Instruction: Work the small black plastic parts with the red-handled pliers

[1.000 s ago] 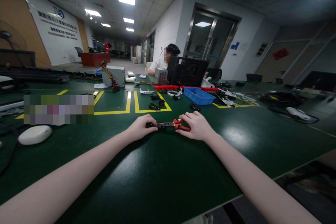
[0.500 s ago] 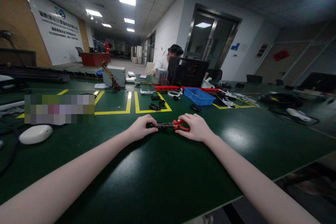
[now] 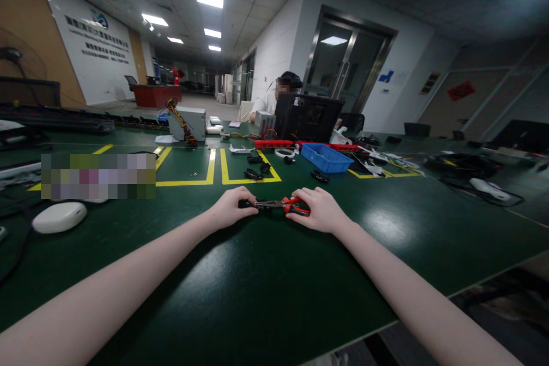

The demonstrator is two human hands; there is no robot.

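My right hand (image 3: 319,209) is wrapped round the red and black handles of long-nose pliers (image 3: 271,204), whose jaws point left. My left hand (image 3: 234,207) pinches a small black piece (image 3: 245,204) at the tip of the jaws. Fingers cover most of that piece, so I cannot tell its kind. Under the pliers shows a dark bit that may be part of it. Both hands are low over the green table (image 3: 257,280). Beyond them lie several coiled black cables (image 3: 254,174), and another black cable (image 3: 319,176) is nearer the right hand.
A blue plastic bin (image 3: 326,158) stands behind the right hand, by red strips (image 3: 274,143). Farther back are a grey power supply (image 3: 189,124), a black computer case (image 3: 309,118) and a seated person (image 3: 266,104). A white rounded device (image 3: 60,218) lies at left; yellow tape (image 3: 184,183) marks the table.
Both hands and the pliers hold almost the same place. The camera view has shifted very slightly, and the person across the table has lowered their head a little.
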